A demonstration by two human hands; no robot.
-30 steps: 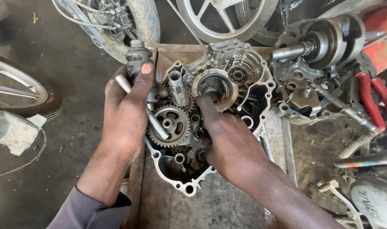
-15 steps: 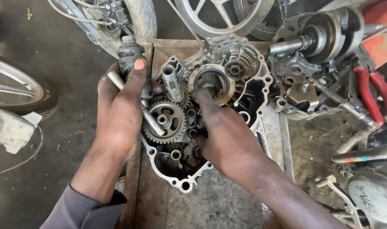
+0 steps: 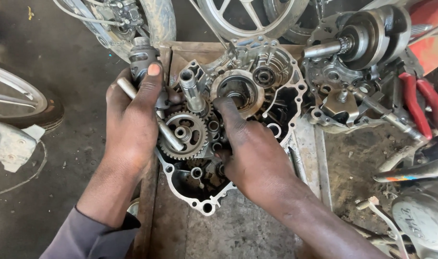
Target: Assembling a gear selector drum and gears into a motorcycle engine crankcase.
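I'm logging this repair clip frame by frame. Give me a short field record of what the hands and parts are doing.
setting: workshop floor, engine case half on a metal tray
left hand: left hand grips a grooved metal drum and a steel rod
right hand: right hand fingers pressed into the case beside the large round bearing seat
gears: toothed gear, splined shaft upright
nearby: crankshaft assembly, red-handled pliers

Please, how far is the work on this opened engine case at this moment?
Done: the engine case lies open on the tray, a toothed gear and shafts seated inside. In hand: the left hand grips a grooved metal drum and a rod; the right hand presses fingers by the round bearing opening. Left: the crankshaft half lies apart, unjoined.
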